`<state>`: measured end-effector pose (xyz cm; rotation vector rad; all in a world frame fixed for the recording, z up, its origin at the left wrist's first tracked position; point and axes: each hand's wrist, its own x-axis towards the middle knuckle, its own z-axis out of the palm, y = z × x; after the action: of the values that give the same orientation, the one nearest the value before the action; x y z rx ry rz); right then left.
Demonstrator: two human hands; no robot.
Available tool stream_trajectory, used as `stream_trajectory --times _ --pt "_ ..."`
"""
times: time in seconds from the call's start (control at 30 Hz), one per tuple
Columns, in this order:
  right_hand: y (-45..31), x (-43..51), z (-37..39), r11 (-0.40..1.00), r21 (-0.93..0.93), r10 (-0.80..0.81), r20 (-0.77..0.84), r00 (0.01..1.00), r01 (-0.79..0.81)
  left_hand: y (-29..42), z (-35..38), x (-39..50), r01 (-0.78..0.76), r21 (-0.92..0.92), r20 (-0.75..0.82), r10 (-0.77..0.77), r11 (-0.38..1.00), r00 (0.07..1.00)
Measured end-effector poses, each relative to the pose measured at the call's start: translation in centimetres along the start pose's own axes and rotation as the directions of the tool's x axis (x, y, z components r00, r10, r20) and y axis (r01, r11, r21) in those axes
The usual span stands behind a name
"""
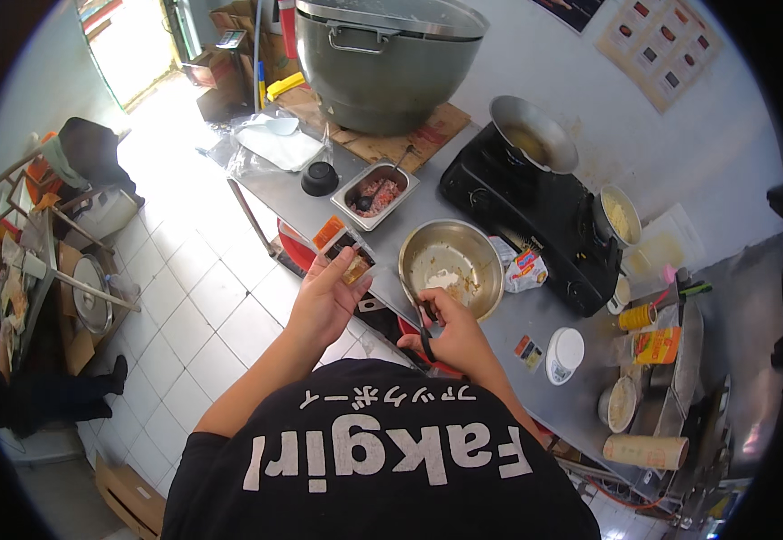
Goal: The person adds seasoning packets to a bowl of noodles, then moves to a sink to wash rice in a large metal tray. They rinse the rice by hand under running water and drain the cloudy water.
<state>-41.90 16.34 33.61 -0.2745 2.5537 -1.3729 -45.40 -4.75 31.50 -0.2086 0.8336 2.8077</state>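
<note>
My left hand (330, 300) grips a small seasoning packet (354, 260) with an orange top and a see-through lower part, tilted over the table's front edge. In my right hand (455, 331) is a pair of scissors (425, 334) with black handles, its blades beside the near rim of a steel mixing bowl (492, 297). White powder and brown smears lie on the bowl's bottom. Left of the bowl, a steel food pan (367, 221) holds pinkish minced meat (386, 194) and a dark spoon. A similar small packet (528, 354) lies flat near a white kitchen scale (570, 347).
Behind the bowl stands a black gas stove (513, 209) with a metal wok (553, 145). A large lidded pot (391, 74) sits at the far left, near a small black bowl (320, 178). A crumpled packet (526, 271) touches the mixing bowl's right side. Another person's legs (87, 395) show at left.
</note>
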Motion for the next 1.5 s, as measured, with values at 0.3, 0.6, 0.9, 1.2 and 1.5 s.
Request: stream_trajectory --times 0.3,0.6,0.9,1.2,1.5 --pt "-3.6 0.0 0.1 0.963 -0.269 -0.039 -0.036 0.999 0.028 -0.5 -0.8 0.2 0.080 0.045 0.144 -0.086 0.996 0.986" --pt "-4.4 0.2 0.4 0.962 -0.274 0.012 -0.017 1.000 -0.016 -0.5 -0.9 0.2 0.046 -0.039 0.174 -0.039 0.998 0.984" --pt "-4.3 0.6 0.9 0.969 -0.247 -0.023 -0.041 0.999 0.012 -0.1 -1.0 0.2 0.059 -0.049 0.166 -0.050 0.997 0.985" --pt "-4.4 0.6 0.8 0.976 -0.216 -0.002 -0.062 0.998 -0.012 0.3 -1.5 0.5 0.087 0.005 0.196 -0.087 0.996 0.977" --pt "-5.3 0.5 0.4 0.953 -0.302 -0.009 -0.077 0.997 -0.015 -0.2 -1.7 0.5 0.117 0.002 0.263 -0.113 0.993 0.958"
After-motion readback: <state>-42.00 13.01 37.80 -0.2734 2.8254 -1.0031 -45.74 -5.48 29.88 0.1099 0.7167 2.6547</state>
